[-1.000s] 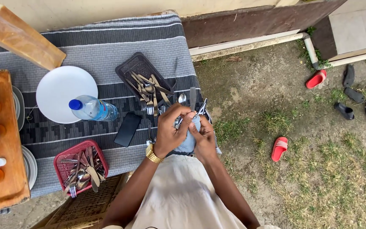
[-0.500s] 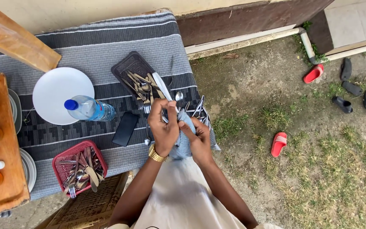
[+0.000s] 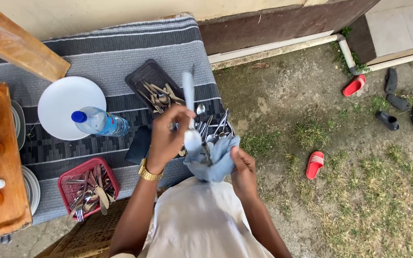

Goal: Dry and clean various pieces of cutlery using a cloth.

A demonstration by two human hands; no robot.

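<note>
My left hand [image 3: 167, 136], with a gold watch on the wrist, is shut on a metal spoon [image 3: 190, 114] that stands nearly upright, handle away from me, blurred by motion. My right hand [image 3: 243, 169] holds a crumpled light-blue cloth [image 3: 213, 160] just below the spoon's bowl. Both hands hover over the near right corner of the striped grey tablecloth [image 3: 120, 52]. Behind them lies a dark tray [image 3: 148, 76] with several pieces of cutlery, and more loose cutlery [image 3: 213, 126] sits by the table's edge.
A white plate [image 3: 63, 100], a plastic water bottle [image 3: 100, 122], a black phone [image 3: 138, 143] and a red basket [image 3: 72, 179] of cutlery are to the left. A wooden board [image 3: 1, 191] with small bottles stands far left. Sandals [image 3: 314, 165] lie on the grassy ground right.
My left hand has drawn the spoon out of the cloth and lifted it upright. My right hand has dropped lower with the cloth. The hands have come apart.
</note>
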